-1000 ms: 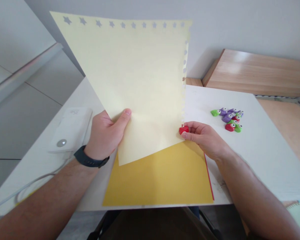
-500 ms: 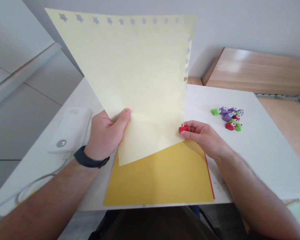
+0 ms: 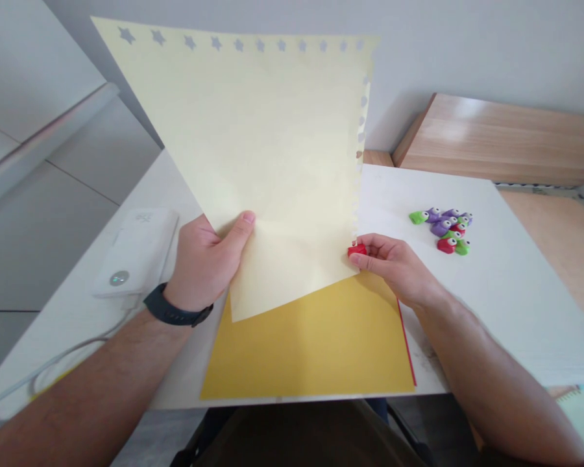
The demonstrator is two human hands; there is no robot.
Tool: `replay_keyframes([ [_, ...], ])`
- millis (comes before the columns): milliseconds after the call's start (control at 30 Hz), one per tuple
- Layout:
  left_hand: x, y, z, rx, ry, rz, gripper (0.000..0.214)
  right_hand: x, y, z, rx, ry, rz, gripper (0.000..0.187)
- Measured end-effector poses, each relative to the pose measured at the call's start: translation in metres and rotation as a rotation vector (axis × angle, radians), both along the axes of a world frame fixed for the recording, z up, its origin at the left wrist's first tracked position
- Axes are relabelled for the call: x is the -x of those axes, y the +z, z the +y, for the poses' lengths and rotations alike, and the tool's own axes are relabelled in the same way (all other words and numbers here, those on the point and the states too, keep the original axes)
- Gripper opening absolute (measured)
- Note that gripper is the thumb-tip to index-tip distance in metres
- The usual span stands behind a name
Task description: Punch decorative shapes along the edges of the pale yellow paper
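Note:
A pale yellow sheet of paper is held up at a tilt, with star-shaped holes along its top edge and small cut-outs down its right edge. My left hand, a dark band on its wrist, grips the sheet's lower left side with the thumb on the front. At the lower right edge, my right hand pinches a small red craft paper punch that sits on the paper's border. Underneath, a darker yellow sheet lies on the desk with a red edge showing on its right.
Several green, purple and red punches with googly eyes are clustered on the white desk at right. A white power bank with a cable lies at left. A wooden panel stands behind.
Hardly anything differs. The top of the pale sheet has shifted very slightly downward; both hands keep their holds, and the red punch stays at the right edge.

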State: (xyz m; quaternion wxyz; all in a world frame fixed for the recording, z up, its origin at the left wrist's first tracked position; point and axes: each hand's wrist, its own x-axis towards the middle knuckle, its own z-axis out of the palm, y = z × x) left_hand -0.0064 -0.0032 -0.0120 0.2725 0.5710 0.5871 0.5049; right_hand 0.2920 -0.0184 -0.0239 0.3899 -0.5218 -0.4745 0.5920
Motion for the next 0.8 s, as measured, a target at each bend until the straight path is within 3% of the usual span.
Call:
replay_keyframes([
  [800, 0.0013, -0.0002, -0.0014, 0.025, -0.009, 0.066, 0.035, 0.0030, -0.0031, 0.0038, -0.061, 0.023, -0.105, 0.029],
])
